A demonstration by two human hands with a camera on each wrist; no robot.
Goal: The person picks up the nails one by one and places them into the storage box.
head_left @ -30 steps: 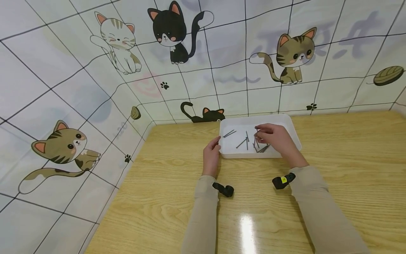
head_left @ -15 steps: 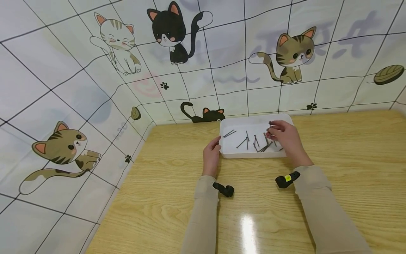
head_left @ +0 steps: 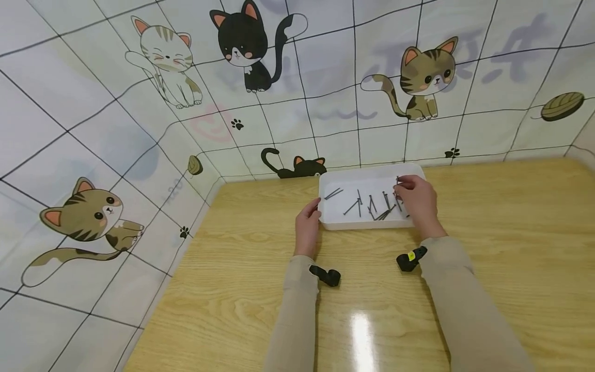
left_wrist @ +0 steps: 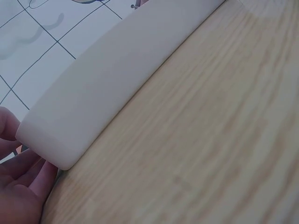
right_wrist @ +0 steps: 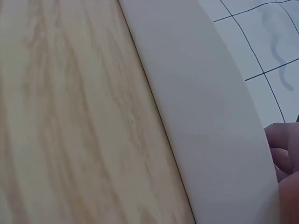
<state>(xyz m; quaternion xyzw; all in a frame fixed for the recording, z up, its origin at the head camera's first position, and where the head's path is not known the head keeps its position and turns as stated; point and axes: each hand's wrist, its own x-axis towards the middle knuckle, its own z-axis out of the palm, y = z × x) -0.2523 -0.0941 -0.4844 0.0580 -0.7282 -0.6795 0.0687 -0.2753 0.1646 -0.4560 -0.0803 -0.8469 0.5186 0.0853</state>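
A white tray point(head_left: 350, 225) lies on the wooden table against the wall in the head view. Several grey nails point(head_left: 351, 207) are scattered over its floor, too small to see in detail. At the left end my left hand point(head_left: 307, 227) grips the tray's wall; the left wrist view has its bent fingers point(left_wrist: 42, 179) against the tray's outer corner. Over the right end, my right hand point(head_left: 418, 202) pinches an upright nail point(head_left: 397, 179) between thumb and fingertips. The tray wall point(right_wrist: 201, 102) hides most of that hand in the right wrist view.
The wooden table point(head_left: 232, 289) stretches in front of the tray and to both sides. Behind it and on the left stands a wall cover point(head_left: 334, 119) with grid lines and printed cats. Each wrist carries a small black camera point(head_left: 409, 260).
My right hand has moved right over the tray with the nail, from near its middle to its right end. My left hand keeps its place at the left end.
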